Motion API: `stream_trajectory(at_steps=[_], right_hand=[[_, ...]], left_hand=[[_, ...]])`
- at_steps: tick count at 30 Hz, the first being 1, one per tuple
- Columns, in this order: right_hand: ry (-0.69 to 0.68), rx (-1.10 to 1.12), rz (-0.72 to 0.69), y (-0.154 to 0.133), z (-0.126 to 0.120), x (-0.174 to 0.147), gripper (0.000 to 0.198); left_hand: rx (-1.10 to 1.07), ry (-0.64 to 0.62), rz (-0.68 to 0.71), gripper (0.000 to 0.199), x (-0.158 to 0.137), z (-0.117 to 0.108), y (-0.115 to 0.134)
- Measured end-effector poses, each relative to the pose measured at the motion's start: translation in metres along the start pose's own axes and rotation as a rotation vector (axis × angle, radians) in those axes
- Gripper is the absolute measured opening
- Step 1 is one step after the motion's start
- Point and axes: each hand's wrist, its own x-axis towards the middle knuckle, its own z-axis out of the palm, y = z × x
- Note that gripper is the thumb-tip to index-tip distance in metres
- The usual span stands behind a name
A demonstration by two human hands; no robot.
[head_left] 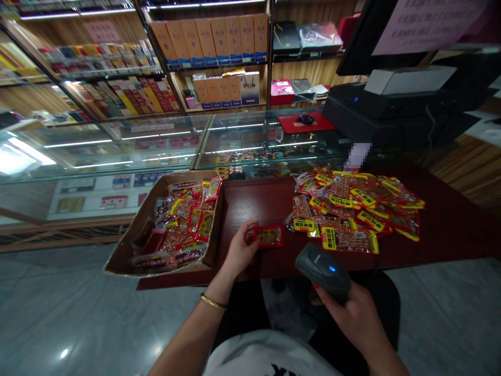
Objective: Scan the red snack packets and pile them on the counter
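Observation:
My left hand [243, 246] pinches the left end of a small red-edged snack packet [271, 236] at the dark red tabletop. In my right hand [358, 313] is a black barcode scanner [323, 269] with a lit blue light, its head pointing up and left toward the packet. A heap of red and yellow snack packets [344, 196] lies on the table to the right. To the left, an open cardboard box [216, 237] holds many more packets in red, yellow and dark wrappers.
Behind the dark red table [250, 201] runs a glass display counter [156, 136]. A mouse [305, 119] sits on a red mouse pad [285, 124], beside a black checkout machine [364, 117] with a white box [409, 81] on it. Shelves of boxed goods [207, 39] line the back.

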Motion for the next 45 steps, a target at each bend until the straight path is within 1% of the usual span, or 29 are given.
stream_trajectory(at_steps=[2, 3, 6, 7, 9, 11, 13, 17, 24, 30, 37, 41, 43, 45], right_hand=[[-0.008, -0.007, -0.005, 0.001, 0.002, 0.001, 0.028], [-0.008, -0.013, -0.008, 0.001, 0.002, 0.002, 0.028], [0.0, -0.038, -0.004, 0.002, 0.003, 0.004, 0.029], [0.0, -0.052, 0.002, 0.003, 0.003, 0.004, 0.029], [-0.013, -0.089, 0.005, 0.005, 0.002, 0.005, 0.029], [-0.031, -0.127, -0.01, 0.008, 0.002, 0.004, 0.029], [-0.048, -0.162, -0.021, 0.01, 0.002, 0.002, 0.029], [-0.093, -0.192, -0.013, 0.011, 0.002, -0.001, 0.032], [-0.131, -0.181, -0.032, 0.01, 0.003, -0.001, 0.03], [-0.133, -0.2, -0.023, 0.011, 0.002, -0.002, 0.029], [-0.112, -0.193, -0.019, 0.011, 0.004, -0.002, 0.027], [-0.098, -0.167, -0.005, 0.008, 0.001, -0.001, 0.027], [-0.08, -0.147, 0.001, 0.007, -0.002, -0.002, 0.028], [-0.055, -0.123, 0.011, 0.009, -0.005, -0.004, 0.028]], left_hand=[[-0.047, 0.008, -0.011, 0.049, 0.0, -0.002, -0.002], [-0.065, 0.009, -0.026, 0.05, 0.0, -0.002, -0.003], [-0.12, 0.024, -0.094, 0.062, -0.002, -0.002, -0.003], [-0.133, 0.044, -0.111, 0.064, -0.003, -0.002, -0.003], [-0.14, 0.104, -0.134, 0.055, -0.002, -0.002, 0.0], [-0.136, 0.15, -0.15, 0.04, -0.001, -0.002, 0.006], [-0.132, 0.158, -0.146, 0.032, 0.003, -0.003, 0.013], [-0.114, 0.159, -0.102, 0.029, 0.009, -0.002, 0.023], [-0.099, 0.172, -0.104, 0.028, 0.011, -0.001, 0.025], [-0.006, 0.227, -0.043, 0.018, 0.013, -0.003, 0.029], [-0.162, 0.191, -0.116, 0.03, 0.01, -0.002, 0.035], [-0.267, 0.238, -0.158, 0.035, 0.013, 0.0, 0.036], [-0.35, 0.251, -0.191, 0.037, 0.016, 0.006, 0.035], [-0.423, 0.213, -0.242, 0.041, 0.023, 0.019, 0.036]])
